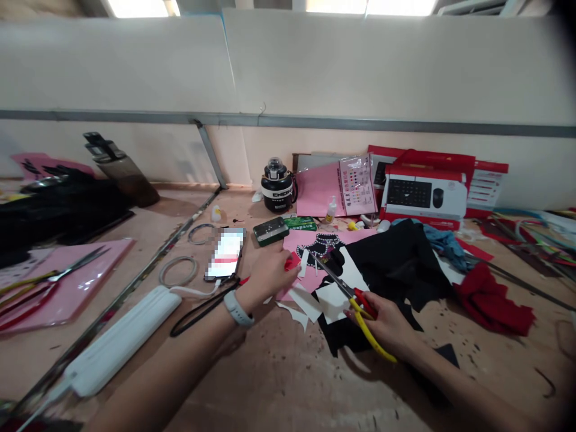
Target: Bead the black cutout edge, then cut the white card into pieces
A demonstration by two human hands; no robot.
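Note:
My right hand [382, 318] grips scissors [355, 297] with red and yellow handles. Their blades point up and left over white paper [335, 300] and a small dark cut piece. My left hand [272, 267], with a pale band on the wrist, has its fingertips closed at a small red piece [292, 262] whose kind I cannot make out. Just beyond the fingers, a black shape edged with pearl-like beads [320, 245] lies on a pink sheet [288, 293]. Black fabric [396, 258] spreads right of the scissors, and white paper strips [306, 302] lie between the hands.
A phone [226, 255], a white power strip [126, 339] and a dark green tin [270, 231] are on the left. Behind stand a black bottle [276, 187] and keyboard boxes [423, 195]. Red fabric [492, 300] lies right; other scissors [56, 276] rest far left.

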